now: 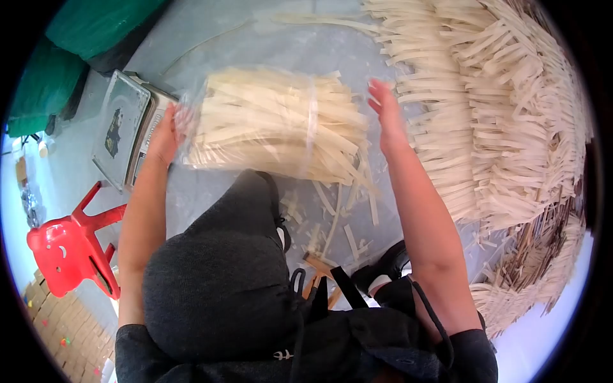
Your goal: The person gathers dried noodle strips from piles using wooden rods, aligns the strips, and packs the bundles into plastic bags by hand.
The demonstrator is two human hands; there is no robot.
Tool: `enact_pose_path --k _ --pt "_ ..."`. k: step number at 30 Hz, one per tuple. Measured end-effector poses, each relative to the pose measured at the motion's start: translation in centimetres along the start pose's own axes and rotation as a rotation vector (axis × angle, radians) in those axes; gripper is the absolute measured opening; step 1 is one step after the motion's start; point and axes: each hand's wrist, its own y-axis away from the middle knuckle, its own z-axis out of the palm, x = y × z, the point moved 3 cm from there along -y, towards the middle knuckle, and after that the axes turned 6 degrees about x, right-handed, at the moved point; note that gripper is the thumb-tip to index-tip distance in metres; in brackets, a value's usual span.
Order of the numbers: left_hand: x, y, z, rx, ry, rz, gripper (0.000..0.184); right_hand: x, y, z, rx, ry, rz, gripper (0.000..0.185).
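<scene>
Bundle of pale strips [255, 118], lying crosswise in the far half of the visible floor [345, 54], between two bare hands; contact with the floor beneath hard to confirm from above. Around the left and middle parts of the bundle, a clear plastic bag [199, 154], with a pale band [312, 118], possibly the bag's own edge, crossing near the right end. Left hand [166, 137]: at the bag's left end, fingers blurred against the plastic, cannot tell whether clamped or merely touching. Right hand [389, 121]: just beyond the bundle's right end, clear of it, empty, fingers slightly apart. Judged done: strips gathered roughly parallel, most of their length under plastic. Judged unfinished: the right end, with ragged tips protruding past the band and some drooping toward the floor; no closure visible there. Toward the right edge of the floor, a large layered pile [498, 108] of similar strips, apparently without plastic. Toward the near edge, short loose strips [352, 241], scattered. Toward the left edge, just beside the left hand, a weighing scale [121, 131]; nearer, a red stool [60, 252]; at the far left, green sacks [102, 22].
</scene>
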Motion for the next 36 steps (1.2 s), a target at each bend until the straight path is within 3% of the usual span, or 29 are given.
enact_pose_path --k 2,6,8,9,11,12,13,16,19,20,21,22,23,24,26,29,30,32,35,36 --pt "1.0 0.8 0.5 0.171 -0.064 0.015 0.077 -0.1 1.0 -1.0 0.120 0.002 0.009 0.073" --pt "0.9 0.8 3.6 0.161 -0.069 0.016 0.076 0.5 5.6 3.3 0.088 0.081 -0.112 0.070" --pt "0.2 0.0 4.9 -0.274 -0.169 0.072 0.074 0.7 4.9 4.1 0.086 0.093 -0.142 0.069" --pt "0.3 -0.1 4.5 -0.275 -0.175 0.072 0.074 0.9 2.3 4.7 0.090 0.080 -0.163 0.070" --pt "1.4 0.1 3.6 -0.258 -0.253 -0.009 0.074 0.2 -0.7 5.4 0.092 0.058 -0.186 0.070" --pt "2.0 -0.3 3.0 -0.257 -0.256 -0.004 0.074 -0.3 -1.6 5.1 0.091 0.189 -0.154 0.070" --pt "2.5 -0.9 2.0 -0.126 -0.310 -0.005 0.075 -0.8 -2.1 4.4 0.090 0.325 -0.120 0.070" --pt "3.4 -1.7 1.7 0.122 -0.255 0.042 0.080 -5.3 0.9 0.5 -0.008 0.283 -0.192 0.077" --pt "3.6 -1.8 3.0 0.277 -0.187 0.128 0.084 0.5 3.6 -2.6 0.101 0.140 -0.223 0.068" --pt "3.9 -2.0 3.4 0.317 -0.212 0.176 0.086 4.5 4.5 -3.1 0.149 0.050 -0.019 0.073" --pt "3.5 -2.8 3.7 0.313 -0.214 0.174 0.086 5.3 4.9 -2.7 0.174 0.005 0.084 0.075" --pt "2.4 -4.0 4.5 0.150 -0.199 0.065 0.085 6.1 5.4 -2.3 0.204 -0.044 0.186 0.077" --pt "1.7 -4.5 5.1 -0.010 -0.182 -0.043 0.084 4.4 5.4 0.2 0.254 -0.176 0.129 0.070" --pt "2.0 -3.8 5.6 -0.011 -0.186 -0.043 0.084 3.0 5.0 2.1 0.304 -0.308 0.070 0.063" --pt "3.3 -1.7 6.9 -0.052 -0.375 0.024 0.083 1.1 1.4 3.9 0.287 -0.268 -0.124 0.063" --pt "3.1 -3.2 3.9 -0.167 -0.499 0.019 0.090 -0.9 -2.2 4.6 0.181 -0.117 -0.116 0.068" --pt "3.0 -2.9 3.5 -0.170 -0.493 0.019 0.090 -1.3 -2.2 3.9 0.182 -0.111 -0.119 0.068" --pt "4.2 0.4 3.0 0.092 -0.460 0.132 0.081 -1.5 -2.0 2.1 0.200 -0.014 -0.107 0.071" --pt "-0.4 -0.8 0.1 0.098 -0.411 0.192 0.081 2.4 -0.9 3.6 0.169 -0.007 -0.093 0.072" --pt "-0.8 2.0 2.4 0.098 -0.327 0.033 0.082 4.2 -0.2 4.4 0.157 -0.008 -0.084 0.072"
